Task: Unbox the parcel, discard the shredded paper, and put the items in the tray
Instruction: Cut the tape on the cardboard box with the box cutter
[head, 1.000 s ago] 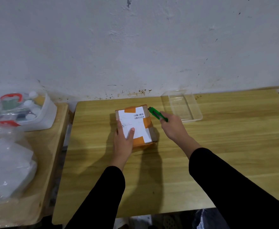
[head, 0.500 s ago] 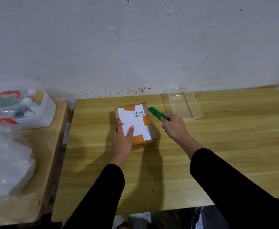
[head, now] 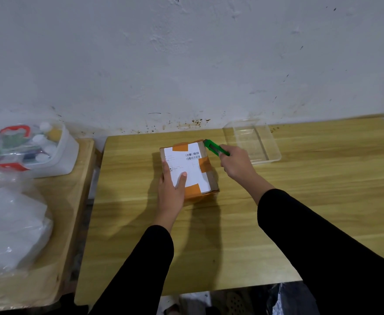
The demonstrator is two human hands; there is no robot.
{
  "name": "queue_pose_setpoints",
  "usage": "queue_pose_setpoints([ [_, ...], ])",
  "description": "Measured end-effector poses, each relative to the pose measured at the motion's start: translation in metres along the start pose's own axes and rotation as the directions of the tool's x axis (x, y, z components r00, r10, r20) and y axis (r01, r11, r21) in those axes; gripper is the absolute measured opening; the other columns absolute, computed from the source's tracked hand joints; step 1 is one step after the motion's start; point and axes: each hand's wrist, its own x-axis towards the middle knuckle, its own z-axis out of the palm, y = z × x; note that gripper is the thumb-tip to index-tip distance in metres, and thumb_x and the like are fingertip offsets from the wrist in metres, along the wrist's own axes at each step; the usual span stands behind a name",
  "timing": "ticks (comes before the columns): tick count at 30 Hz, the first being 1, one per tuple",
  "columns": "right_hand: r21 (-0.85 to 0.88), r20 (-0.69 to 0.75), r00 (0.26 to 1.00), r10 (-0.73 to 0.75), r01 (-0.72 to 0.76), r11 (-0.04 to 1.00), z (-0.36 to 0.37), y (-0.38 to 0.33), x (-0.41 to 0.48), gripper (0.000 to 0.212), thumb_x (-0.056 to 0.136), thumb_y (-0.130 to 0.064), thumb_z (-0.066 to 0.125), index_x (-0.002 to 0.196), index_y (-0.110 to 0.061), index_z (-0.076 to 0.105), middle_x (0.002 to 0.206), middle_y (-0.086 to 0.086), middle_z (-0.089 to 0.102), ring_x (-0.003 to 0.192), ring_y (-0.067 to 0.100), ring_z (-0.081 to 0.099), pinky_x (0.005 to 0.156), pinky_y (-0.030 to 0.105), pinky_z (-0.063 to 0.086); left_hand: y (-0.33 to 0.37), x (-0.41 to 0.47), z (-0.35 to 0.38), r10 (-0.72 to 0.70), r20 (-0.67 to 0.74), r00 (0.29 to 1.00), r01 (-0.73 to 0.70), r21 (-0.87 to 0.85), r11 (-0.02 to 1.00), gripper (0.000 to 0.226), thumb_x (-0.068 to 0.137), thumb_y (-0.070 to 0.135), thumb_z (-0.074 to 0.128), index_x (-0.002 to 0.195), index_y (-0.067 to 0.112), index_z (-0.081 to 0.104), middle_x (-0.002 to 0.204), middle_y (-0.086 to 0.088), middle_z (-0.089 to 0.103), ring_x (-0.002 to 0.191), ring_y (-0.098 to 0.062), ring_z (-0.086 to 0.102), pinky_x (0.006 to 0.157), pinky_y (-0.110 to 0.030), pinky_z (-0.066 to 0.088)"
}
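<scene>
The wooden table (head: 277, 223) carries the whole scene, with a second, lower table (head: 57, 223) at its left edge bearing a crumpled clear plastic bag (head: 11, 223) and a white tub of small bottles (head: 50, 153). Against the wall at the far right of the main table sits the clear plastic tray (head: 270, 146), with nothing in it. The parcel (head: 188, 169) — a brown cardboard box with orange tape and a white shipping label — stands mid-table, just left of the tray, sealed. The left hand (head: 171, 192) grips its near left corner, thumb pressed flat on the label, much as it did a second ago. The right hand (head: 236, 164) is clenched round a green box cutter (head: 216, 148); compared with the earlier frames, the cutter's tip has crept leftward and now touches the parcel's far right top corner, where before it sat just beside that edge. The parcel itself has not shifted.
</scene>
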Motion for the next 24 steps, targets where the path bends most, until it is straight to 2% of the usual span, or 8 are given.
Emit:
queue_pose_setpoints([
  [5,-0.208,0.052,0.998,-0.025,0.035,0.978,-0.002,-0.007,0.006,0.025,0.091,-0.006,0.037,0.101,-0.002,0.059,0.08,0.015,0.052,0.057,0.021,0.042,0.048,0.026,0.032,0.0,0.0,0.001,-0.018,-0.018,1.0,0.018,0.0,1.0,0.07,0.093,0.048,0.041,0.149,0.03,0.004,0.145,-0.007,0.037,0.127,-0.028,0.042,0.099,-0.041,0.04],
  [8,-0.317,0.1,0.995,-0.011,0.043,0.947,-0.009,-0.019,0.008,0.026,0.089,-0.005,0.036,0.098,0.0,0.059,0.082,0.015,0.051,0.061,0.024,0.045,0.049,0.026,0.034,0.002,0.0,0.002,-0.039,-0.053,0.998,0.04,0.01,0.999,0.069,0.094,0.048,0.04,0.149,0.033,0.001,0.143,-0.006,0.04,0.125,-0.029,0.044,0.096,-0.04,0.041],
  [12,-0.391,0.148,0.989,0.02,0.04,0.92,-0.021,-0.019,0.001,0.027,0.085,-0.003,0.037,0.097,0.0,0.061,0.075,0.011,0.05,0.055,0.02,0.042,0.047,0.025,0.033,0.003,-0.002,0.004,-0.075,-0.079,0.994,0.078,0.04,0.996,0.069,0.094,0.05,0.039,0.148,0.036,0.0,0.144,-0.004,0.04,0.126,-0.028,0.043,0.095,-0.04,0.041],
  [17,-0.369,0.187,0.982,0.009,0.062,0.927,-0.018,-0.003,-0.023,0.031,0.085,-0.003,0.038,0.105,0.001,0.061,0.081,0.014,0.053,0.063,0.024,0.045,0.053,0.029,0.036,0.005,-0.003,0.004,-0.087,-0.105,0.991,0.091,0.039,0.995,0.069,0.094,0.049,0.04,0.148,0.036,0.0,0.141,-0.005,0.043,0.123,-0.03,0.046,0.093,-0.04,0.042],
  [21,-0.317,0.163,0.986,-0.016,0.068,0.946,-0.021,0.005,-0.035,0.031,0.084,-0.003,0.038,0.104,0.002,0.062,0.078,0.017,0.053,0.059,0.024,0.042,0.05,0.028,0.033,0.008,-0.005,0.004,-0.094,-0.113,0.989,0.097,0.029,0.995,0.069,0.094,0.048,0.041,0.149,0.035,0.001,0.141,-0.007,0.043,0.123,-0.03,0.046,0.094,-0.039,0.041],
  [24,-0.285,0.151,0.988,-0.008,0.052,0.957,-0.025,0.013,-0.043,0.031,0.083,-0.004,0.039,0.103,0.001,0.063,0.084,0.022,0.06,0.062,0.025,0.046,0.053,0.03,0.036,0.008,-0.006,0.004,-0.103,-0.116,0.988,0.107,0.027,0.994,0.069,0.094,0.048,0.041,0.148,0.035,0.001,0.139,-0.008,0.044,0.122,-0.031,0.046,0.094,-0.041,0.042],
])
